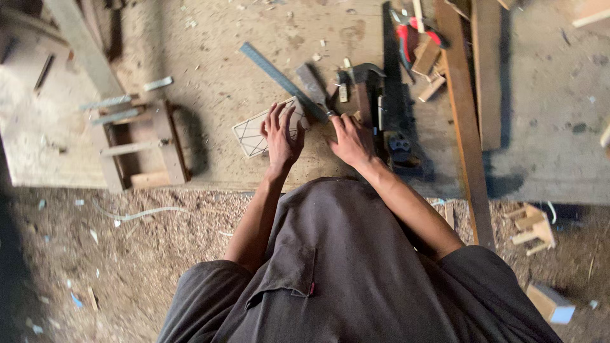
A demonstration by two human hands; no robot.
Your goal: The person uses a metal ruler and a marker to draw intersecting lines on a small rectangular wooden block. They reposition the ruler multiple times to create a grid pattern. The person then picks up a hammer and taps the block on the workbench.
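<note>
Under your left hand [281, 136] lies a pale, flat square panel [254, 132] marked with thin dark lines, turned diagonally on the workbench [216, 76], near its front edge. Just right of it, your right hand [351, 141] covers a small wooden piece beside the chisel [312, 91].

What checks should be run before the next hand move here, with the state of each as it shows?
1. Left hand flat on the panel: ok.
2. Right hand at the chisel: touching near its handle; closed grip: cannot tell.
3. Panel fully on the bench: ok.
4. Ruler clear of both hands: ok, it lies beyond the panel.
5. Hammer within reach: ok, just beyond the right hand.
6. Pliers out of the way: ok, far side.
</note>
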